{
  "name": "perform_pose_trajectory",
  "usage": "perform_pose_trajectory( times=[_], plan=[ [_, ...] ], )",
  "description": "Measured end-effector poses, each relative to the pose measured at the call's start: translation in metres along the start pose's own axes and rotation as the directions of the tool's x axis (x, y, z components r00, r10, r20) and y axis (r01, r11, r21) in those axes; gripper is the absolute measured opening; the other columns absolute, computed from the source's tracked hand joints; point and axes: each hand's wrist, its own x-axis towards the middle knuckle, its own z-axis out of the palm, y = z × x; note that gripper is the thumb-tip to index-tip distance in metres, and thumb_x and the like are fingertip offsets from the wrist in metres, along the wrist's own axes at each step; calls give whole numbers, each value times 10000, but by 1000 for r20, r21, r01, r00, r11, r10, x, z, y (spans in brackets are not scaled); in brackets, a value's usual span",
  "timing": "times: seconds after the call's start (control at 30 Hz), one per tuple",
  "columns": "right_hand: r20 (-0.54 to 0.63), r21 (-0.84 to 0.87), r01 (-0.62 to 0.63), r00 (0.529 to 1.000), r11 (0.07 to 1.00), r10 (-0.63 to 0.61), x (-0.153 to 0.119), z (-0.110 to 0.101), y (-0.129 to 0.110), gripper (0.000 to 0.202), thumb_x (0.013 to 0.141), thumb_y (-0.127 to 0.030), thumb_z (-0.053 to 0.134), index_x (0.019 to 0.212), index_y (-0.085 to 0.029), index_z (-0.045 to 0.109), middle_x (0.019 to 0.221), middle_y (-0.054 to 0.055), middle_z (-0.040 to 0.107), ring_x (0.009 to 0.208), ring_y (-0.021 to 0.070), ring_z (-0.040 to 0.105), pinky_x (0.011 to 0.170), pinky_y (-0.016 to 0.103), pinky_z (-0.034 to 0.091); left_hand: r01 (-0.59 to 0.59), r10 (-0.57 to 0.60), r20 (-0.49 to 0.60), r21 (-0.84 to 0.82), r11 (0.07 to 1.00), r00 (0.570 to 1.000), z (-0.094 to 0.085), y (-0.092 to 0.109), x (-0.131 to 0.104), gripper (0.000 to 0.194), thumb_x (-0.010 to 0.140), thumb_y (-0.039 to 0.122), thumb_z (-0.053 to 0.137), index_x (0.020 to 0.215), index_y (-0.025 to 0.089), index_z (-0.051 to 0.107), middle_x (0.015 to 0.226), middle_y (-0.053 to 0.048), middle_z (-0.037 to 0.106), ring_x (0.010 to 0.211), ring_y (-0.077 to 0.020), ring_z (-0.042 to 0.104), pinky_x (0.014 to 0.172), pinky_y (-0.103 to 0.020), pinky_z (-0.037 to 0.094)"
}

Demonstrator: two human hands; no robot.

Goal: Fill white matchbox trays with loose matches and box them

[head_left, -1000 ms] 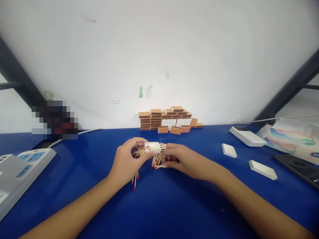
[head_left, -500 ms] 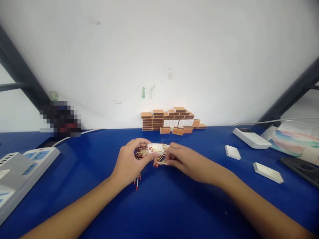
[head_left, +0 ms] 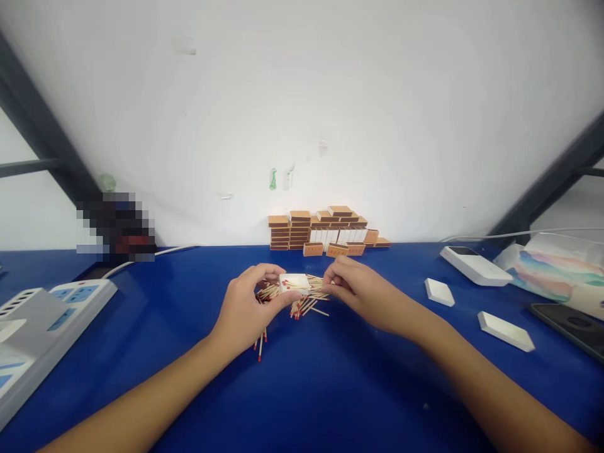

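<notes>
My left hand [head_left: 250,302] is closed around a white matchbox tray [head_left: 294,283], thumb at the near side and fingers at the far side. A few red-tipped matches lie inside the tray. Beneath and around it spreads a pile of loose matches [head_left: 306,306], partly hidden by the tray and my left hand. At the pile's right edge, my right hand [head_left: 352,286] pinches the plain end of a match [head_left: 317,289]; its fingers hide part of the stick. Several stray matches [head_left: 260,346] lie below my left hand.
Stacked matchboxes [head_left: 299,229] stand against the wall at the back of the blue table [head_left: 302,396]. A power strip [head_left: 61,333] lies left. To the right are two white blocks [head_left: 438,292], a white device with a dark screen [head_left: 475,265], a phone [head_left: 570,324] and a tissue pack [head_left: 557,267].
My right hand has moved up and slightly right, away from a match at the pile's near edge, which now lies uncovered. My left hand keeps the tray in nearly the same place.
</notes>
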Motion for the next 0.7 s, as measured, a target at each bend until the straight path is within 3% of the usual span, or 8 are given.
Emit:
perform_pose_trajectory(
  times=[0.33, 0.7],
  plan=[
    [71, 13, -72, 995, 997, 71, 3, 5, -1, 125, 1038, -243, 593, 930, -200, 639, 966, 44, 610, 820, 182, 564, 750, 328, 437, 3, -3, -38, -17, 1000, 999, 2, -4, 0, 297, 836, 425, 862, 1048, 248, 754, 1001, -29, 798, 880, -215, 729, 816, -348, 581],
    [38, 23, -106, 994, 994, 105, 2, 3, -3, 132, 1032, -268, 602, 933, -202, 658, 960, 46, 619, 796, 177, 558, 725, 322, 432, 23, -23, -10, -27, 999, 1000, 0, -3, 0, 261, 844, 383, 853, 1048, 255, 752, 985, -10, 793, 858, -197, 719, 797, -327, 578]
  ],
)
